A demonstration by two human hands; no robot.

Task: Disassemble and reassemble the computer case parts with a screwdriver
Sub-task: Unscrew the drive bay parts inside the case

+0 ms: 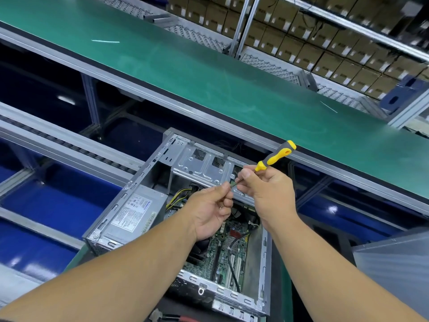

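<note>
An open computer case [130, 196] lies on its side in front of me, with its grey power supply [132, 217], silver drive cage [204, 163] and green motherboard [232, 249] exposed. My right hand [267, 189] holds a yellow and grey screwdriver [276, 156] by the shaft just below the handle, above the case. My left hand [213, 208] pinches at the screwdriver's tip with thumb and fingers. What sits at the tip is too small to make out.
A green conveyor belt [209, 73] runs diagonally behind the case. Stacked cardboard boxes [336, 43] fill shelves at the back right. Blue bins [58, 201] sit under roller rails at the left. A grey panel [394, 263] lies at the right. Red-handled pliers [176, 318] lie at the bottom edge.
</note>
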